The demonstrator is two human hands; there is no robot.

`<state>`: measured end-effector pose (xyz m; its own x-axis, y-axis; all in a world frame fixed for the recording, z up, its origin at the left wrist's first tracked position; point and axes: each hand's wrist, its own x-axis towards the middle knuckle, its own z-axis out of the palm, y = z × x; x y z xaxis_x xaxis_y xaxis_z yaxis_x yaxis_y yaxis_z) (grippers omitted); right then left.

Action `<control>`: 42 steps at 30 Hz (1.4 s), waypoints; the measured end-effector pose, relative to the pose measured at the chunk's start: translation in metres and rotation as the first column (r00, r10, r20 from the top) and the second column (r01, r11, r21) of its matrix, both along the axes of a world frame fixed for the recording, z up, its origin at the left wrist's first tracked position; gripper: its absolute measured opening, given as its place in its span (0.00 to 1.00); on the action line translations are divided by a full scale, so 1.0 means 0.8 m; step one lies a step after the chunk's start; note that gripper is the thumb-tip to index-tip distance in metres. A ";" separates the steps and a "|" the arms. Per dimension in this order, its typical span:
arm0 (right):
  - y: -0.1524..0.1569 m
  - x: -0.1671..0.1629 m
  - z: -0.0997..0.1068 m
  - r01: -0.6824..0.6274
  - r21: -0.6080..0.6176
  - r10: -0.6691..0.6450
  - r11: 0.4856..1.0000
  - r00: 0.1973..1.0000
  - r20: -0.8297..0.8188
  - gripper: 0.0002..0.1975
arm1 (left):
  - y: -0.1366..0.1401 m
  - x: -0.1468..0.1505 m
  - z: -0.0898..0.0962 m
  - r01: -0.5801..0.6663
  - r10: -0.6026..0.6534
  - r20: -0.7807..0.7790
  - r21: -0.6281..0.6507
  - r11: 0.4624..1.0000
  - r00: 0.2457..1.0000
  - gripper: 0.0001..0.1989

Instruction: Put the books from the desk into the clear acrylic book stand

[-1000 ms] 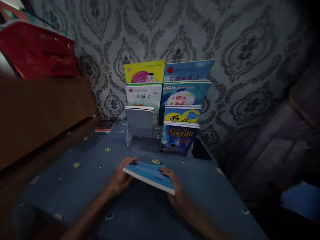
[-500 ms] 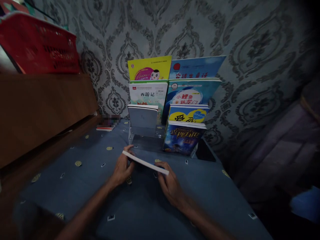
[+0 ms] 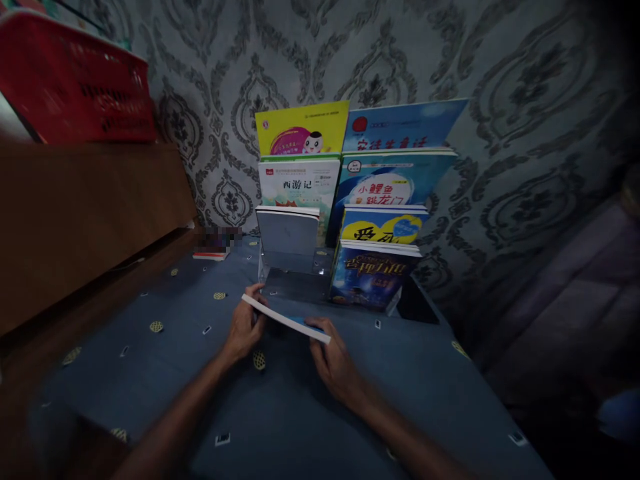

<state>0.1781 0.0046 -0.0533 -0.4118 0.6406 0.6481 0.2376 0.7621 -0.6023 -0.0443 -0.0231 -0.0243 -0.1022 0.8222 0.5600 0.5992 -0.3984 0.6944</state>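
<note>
A thin book (image 3: 287, 321) is held edge-on toward me above the table, its white page edge sloping down to the right. A strip of blue cover shows on its far side. At its left end, my left hand (image 3: 246, 327) is closed on it. My right hand (image 3: 331, 357) grips the right end, fingers over the far side and thumb below. Just beyond stands a clear tiered rack (image 3: 295, 263) with books in two columns. Its lower left tier bears a book with a plain grey face (image 3: 289, 233); a dark blue book (image 3: 373, 277) fills the front right tier.
A patterned blue cloth (image 3: 180, 373) covers the table. Behind the rack rises a wallpapered wall (image 3: 210, 107). To the left, a red basket (image 3: 85, 87) sits on a wooden cabinet (image 3: 90, 227). A small red-edged stack (image 3: 211, 255) lies at the table's far left; pale fabric (image 3: 555, 287) hangs at right.
The book has shifted slightly up and left in view with both hands on it, and a little more of its blue cover shows. The view has moved slightly closer to the rack.
</note>
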 end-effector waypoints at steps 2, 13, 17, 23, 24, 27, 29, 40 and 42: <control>0.000 0.001 0.000 -0.003 0.002 0.003 1.000 1.000 0.000 0.13 | 0.000 0.000 -0.001 0.000 0.000 -0.002 0.003 1.000 1.000 0.22; 0.023 -0.007 0.014 -0.049 0.203 0.051 0.978 0.999 -0.004 0.19 | 0.011 -0.003 0.014 -0.003 -0.007 0.152 0.062 0.998 0.988 0.26; 0.043 -0.020 0.036 -0.006 0.306 0.024 0.952 0.998 -0.056 0.16 | 0.028 -0.003 0.036 -0.117 0.066 0.263 0.183 0.976 0.962 0.21; 0.073 -0.042 0.076 0.112 0.381 -0.039 0.918 0.980 -0.194 0.13 | 0.062 0.000 0.075 -0.190 0.082 0.291 0.369 0.910 0.953 0.18; 0.077 -0.044 0.081 0.118 0.391 -0.035 0.913 0.977 -0.212 0.13 | 0.067 0.000 0.079 -0.193 0.079 0.295 0.381 0.904 0.952 0.18; 0.088 -0.048 0.092 0.117 0.378 -0.031 0.919 0.974 -0.226 0.13 | 0.083 0.000 0.089 -0.200 0.077 0.303 0.399 0.895 0.950 0.17; 0.095 -0.049 0.098 0.111 0.349 -0.027 0.931 0.971 -0.237 0.13 | 0.093 -0.002 0.093 -0.185 0.074 0.275 0.402 0.897 0.959 0.20; 0.129 -0.061 0.131 0.232 0.196 -0.149 0.953 0.919 -0.365 0.18 | 0.125 -0.001 0.117 -0.147 0.085 0.162 0.420 0.896 0.983 0.16; 0.134 -0.062 0.131 0.240 0.172 -0.164 0.955 0.915 -0.369 0.17 | 0.132 0.000 0.115 -0.150 0.093 0.158 0.398 0.905 0.983 0.13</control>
<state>0.1282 0.1117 0.0516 -0.0122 0.5195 0.8544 0.2051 0.8376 -0.5064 -0.0446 0.0822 0.0673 -0.2831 0.5019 0.8173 0.5749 -0.5932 0.5635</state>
